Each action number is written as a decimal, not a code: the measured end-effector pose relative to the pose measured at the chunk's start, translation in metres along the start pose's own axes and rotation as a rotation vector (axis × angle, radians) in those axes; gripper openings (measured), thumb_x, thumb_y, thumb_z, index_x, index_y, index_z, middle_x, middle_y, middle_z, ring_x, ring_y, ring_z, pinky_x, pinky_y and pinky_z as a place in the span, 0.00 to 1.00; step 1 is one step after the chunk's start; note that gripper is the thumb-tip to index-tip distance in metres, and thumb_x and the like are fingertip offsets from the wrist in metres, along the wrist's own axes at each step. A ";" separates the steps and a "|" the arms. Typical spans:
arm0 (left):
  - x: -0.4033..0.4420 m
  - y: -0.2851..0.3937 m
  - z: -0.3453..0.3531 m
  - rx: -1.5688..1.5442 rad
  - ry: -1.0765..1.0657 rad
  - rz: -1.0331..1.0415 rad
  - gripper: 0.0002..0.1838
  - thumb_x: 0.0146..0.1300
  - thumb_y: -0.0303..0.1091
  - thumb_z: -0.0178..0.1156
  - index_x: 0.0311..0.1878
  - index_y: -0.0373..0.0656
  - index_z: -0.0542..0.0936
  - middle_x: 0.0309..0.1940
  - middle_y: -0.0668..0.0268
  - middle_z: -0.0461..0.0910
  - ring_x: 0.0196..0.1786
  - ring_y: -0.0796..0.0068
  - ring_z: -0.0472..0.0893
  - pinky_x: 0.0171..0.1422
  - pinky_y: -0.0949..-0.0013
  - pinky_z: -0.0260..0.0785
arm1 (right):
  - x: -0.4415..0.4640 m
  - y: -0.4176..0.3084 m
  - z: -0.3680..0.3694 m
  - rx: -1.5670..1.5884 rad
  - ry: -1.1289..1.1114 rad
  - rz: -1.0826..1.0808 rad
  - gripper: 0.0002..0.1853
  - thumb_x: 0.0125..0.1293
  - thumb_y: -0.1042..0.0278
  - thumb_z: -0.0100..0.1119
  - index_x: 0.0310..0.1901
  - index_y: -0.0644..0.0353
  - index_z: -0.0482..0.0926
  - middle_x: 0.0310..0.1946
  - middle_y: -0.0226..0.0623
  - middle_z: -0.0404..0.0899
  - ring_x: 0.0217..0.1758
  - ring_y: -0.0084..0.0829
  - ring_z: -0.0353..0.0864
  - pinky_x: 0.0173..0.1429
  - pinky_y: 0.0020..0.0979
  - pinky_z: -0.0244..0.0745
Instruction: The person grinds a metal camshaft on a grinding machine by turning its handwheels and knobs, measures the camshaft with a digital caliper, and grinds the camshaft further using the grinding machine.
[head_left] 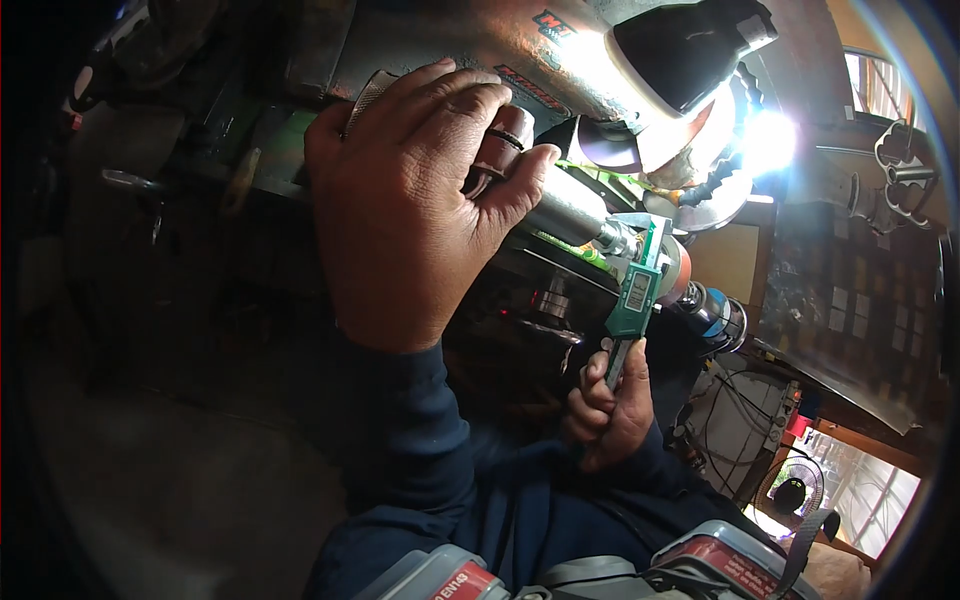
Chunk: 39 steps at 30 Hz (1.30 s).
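Observation:
My right hand (612,405) grips the beam of a green digital caliper (636,290). The caliper's jaws lie across the narrow, stepped end of a metal shaft (572,210), right beside a round reddish disc (676,270). My left hand (410,195), close to the camera, curls over a rounded machine part. Between its thumb and fingers shows a brownish cylinder with a dark band (502,145). A knurled metal edge (368,102) shows behind the fingers. The hand hides most of what it holds.
A black work lamp (690,50) glares over the shaft. A blue-ringed machine part (722,315) sits right of the disc. Cables (735,410) and a fan (793,490) are at lower right. A grey and red respirator (470,580) shows at the bottom edge.

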<state>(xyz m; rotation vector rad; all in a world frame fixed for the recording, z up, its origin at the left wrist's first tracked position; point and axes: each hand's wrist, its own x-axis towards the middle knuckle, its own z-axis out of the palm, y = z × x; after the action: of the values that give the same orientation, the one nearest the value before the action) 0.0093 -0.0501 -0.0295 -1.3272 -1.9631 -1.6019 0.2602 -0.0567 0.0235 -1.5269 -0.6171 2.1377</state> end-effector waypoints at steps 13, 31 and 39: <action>0.003 0.008 -0.003 0.018 -0.042 -0.049 0.15 0.48 0.34 0.72 0.38 0.38 0.83 0.36 0.60 0.84 0.46 0.59 0.83 0.50 0.62 0.73 | 0.000 -0.001 0.002 -0.041 0.050 0.016 0.31 0.70 0.31 0.34 0.34 0.54 0.70 0.13 0.19 0.48 0.12 0.16 0.45 0.16 0.22 0.43; 0.008 0.025 -0.001 0.039 -0.068 -0.066 0.15 0.52 0.33 0.71 0.42 0.39 0.83 0.42 0.57 0.84 0.46 0.60 0.83 0.53 0.63 0.74 | -0.030 -0.035 -0.056 -0.183 -0.382 -0.810 0.29 0.71 0.40 0.45 0.46 0.66 0.73 0.20 0.28 0.64 0.14 0.20 0.60 0.18 0.25 0.57; 0.006 0.029 0.009 0.074 -0.157 -0.194 0.16 0.63 0.38 0.64 0.49 0.38 0.82 0.43 0.59 0.84 0.46 0.73 0.81 0.54 0.69 0.71 | -0.097 -0.102 -0.236 -0.840 0.449 -0.790 0.21 0.66 0.58 0.60 0.48 0.71 0.77 0.27 0.38 0.79 0.30 0.26 0.77 0.34 0.26 0.70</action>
<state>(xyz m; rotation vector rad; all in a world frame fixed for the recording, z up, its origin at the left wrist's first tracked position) 0.0311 -0.0405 -0.0100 -1.3040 -2.2842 -1.5308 0.5231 -0.0070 0.0879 -1.6397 -1.7146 0.9161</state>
